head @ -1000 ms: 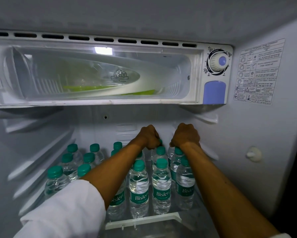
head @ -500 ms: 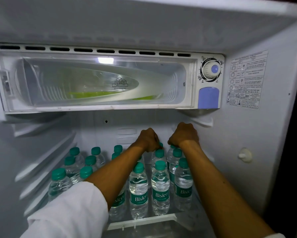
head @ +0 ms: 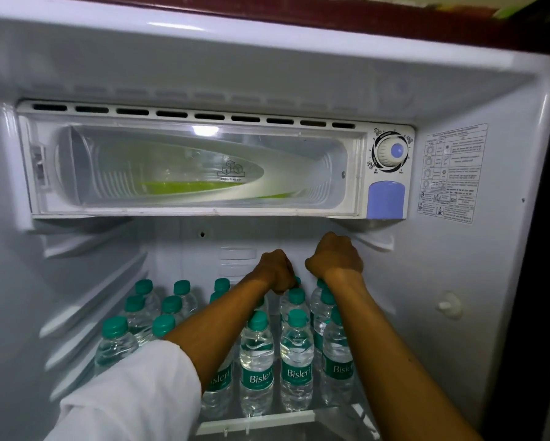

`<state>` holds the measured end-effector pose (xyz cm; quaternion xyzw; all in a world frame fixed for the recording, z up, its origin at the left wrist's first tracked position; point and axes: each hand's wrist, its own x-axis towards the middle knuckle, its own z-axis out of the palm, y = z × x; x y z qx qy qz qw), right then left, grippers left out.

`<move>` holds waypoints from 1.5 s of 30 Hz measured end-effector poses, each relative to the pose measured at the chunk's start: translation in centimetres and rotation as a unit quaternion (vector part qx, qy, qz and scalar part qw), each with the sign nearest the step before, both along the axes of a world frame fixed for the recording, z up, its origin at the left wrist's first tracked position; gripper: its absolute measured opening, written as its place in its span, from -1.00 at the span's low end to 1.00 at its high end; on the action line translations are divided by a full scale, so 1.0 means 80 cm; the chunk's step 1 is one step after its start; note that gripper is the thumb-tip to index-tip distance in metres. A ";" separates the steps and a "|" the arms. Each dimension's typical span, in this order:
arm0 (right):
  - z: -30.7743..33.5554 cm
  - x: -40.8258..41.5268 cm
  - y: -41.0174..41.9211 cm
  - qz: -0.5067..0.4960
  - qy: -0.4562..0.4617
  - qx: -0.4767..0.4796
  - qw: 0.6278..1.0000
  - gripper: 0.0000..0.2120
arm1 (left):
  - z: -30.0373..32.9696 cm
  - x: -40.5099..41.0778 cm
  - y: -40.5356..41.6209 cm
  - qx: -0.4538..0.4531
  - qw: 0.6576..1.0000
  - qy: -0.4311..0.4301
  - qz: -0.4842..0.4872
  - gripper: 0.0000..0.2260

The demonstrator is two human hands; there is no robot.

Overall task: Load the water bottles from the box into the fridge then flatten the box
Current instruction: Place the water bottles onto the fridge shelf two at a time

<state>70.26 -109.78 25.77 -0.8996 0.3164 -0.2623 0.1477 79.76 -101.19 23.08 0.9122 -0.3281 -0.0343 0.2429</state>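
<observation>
Head view: both arms reach deep into the fridge; the left hand is curled down over a bottle top at the back of the shelf, green cap just showing at its 3 o'clock edge; the right hand, at 3 o'clock from the left, is clenched above another rear bottle, though whether it actually grasps one I cannot tell; water bottles stand upright in rows on the shelf, a second cluster at 9 o'clock; the freezer compartment sits at 12 o'clock, with the thermostat dial to its right; a white sleeve covers the left forearm.
</observation>
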 end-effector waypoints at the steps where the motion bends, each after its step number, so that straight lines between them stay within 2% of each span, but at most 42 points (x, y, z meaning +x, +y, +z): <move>1: 0.001 0.001 0.004 0.007 -0.002 -0.002 1.000 -0.74 | 0.001 -0.002 0.002 -0.004 1.000 0.002 0.001 -0.64; 5: 0.002 0.001 0.016 0.046 0.021 -0.003 0.999 -0.64 | 0.006 -0.013 0.022 -0.077 0.997 -0.007 0.009 -0.59; 8: 0.000 -0.002 0.031 0.074 0.045 0.003 0.996 -0.59 | 0.009 -0.026 0.042 -0.105 0.992 -0.069 0.018 -0.64; 11: -0.008 -0.007 0.049 0.101 0.055 0.001 0.993 -0.58 | 0.015 -0.048 0.066 -0.092 0.985 -0.143 0.033 -0.67; 15: -0.024 -0.022 0.075 0.125 0.083 -0.005 0.989 -0.40 | 0.010 -0.079 0.116 -0.056 0.972 -0.225 0.029 -0.65; 18: -0.037 -0.041 0.100 0.137 0.089 -0.031 0.986 -0.35 | -0.001 -0.108 0.161 -0.044 0.956 -0.288 0.040 -0.62; 22: -0.058 -0.073 0.142 0.171 0.055 -0.071 0.981 -0.35 | -0.022 -0.155 0.231 -0.016 0.940 -0.333 0.070 -0.48; 26: -0.085 -0.105 0.194 0.225 0.030 -0.089 0.970 -0.33 | -0.057 -0.210 0.308 0.013 0.935 -0.344 0.087 -0.36; 34: -0.153 -0.182 0.313 0.371 -0.052 -0.087 0.923 -0.34 | -0.130 -0.340 0.440 0.100 0.928 -0.334 0.133 -0.27; 41: -0.230 -0.244 0.428 0.523 -0.058 -0.063 0.848 -0.34 | -0.212 -0.447 0.545 0.140 0.922 -0.276 0.234 -0.24; 45: -0.271 -0.274 0.505 0.608 -0.019 -0.077 0.790 -0.36 | -0.254 -0.508 0.600 0.161 0.909 -0.235 0.304 -0.24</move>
